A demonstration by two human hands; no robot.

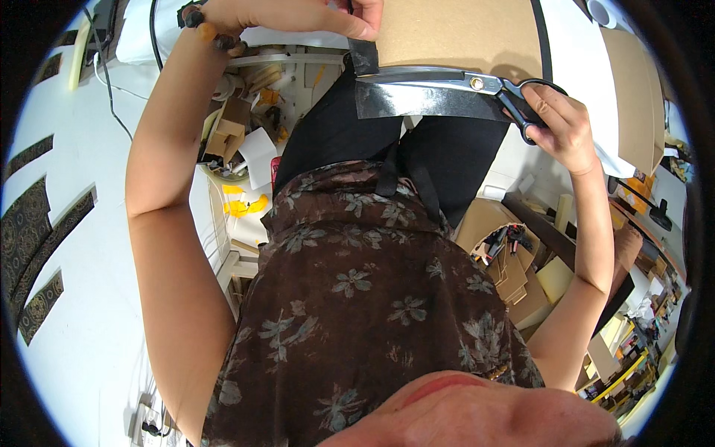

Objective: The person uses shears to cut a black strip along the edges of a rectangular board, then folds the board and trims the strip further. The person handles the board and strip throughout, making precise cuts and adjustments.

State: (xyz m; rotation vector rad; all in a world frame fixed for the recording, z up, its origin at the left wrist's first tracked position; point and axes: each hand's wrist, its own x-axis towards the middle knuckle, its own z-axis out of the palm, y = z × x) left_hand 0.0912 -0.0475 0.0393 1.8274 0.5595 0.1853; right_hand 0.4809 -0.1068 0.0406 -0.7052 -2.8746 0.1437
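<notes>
At the top, my left hand (339, 18) pinches near the upper end of a short black strip (363, 56), with a bead bracelet on its wrist. My right hand (558, 123) grips the black handles of large silver-bladed scissors (477, 83). The blades lie nearly horizontal across the lower end of that strip, along a wider glossy dark band (424, 103) beneath them; whether they are fully closed is hard to tell. Behind is a sheet of tan board (454, 30) edged in black, on white paper at the table edge above my lap.
Cluttered scraps and boxes (231, 123) sit below the table's edge on the left. An open carton (506, 268) is low on the right. Dark patterned pieces (33, 231) lie on a white surface at far left, and shelving with materials (633, 343) stands at far right.
</notes>
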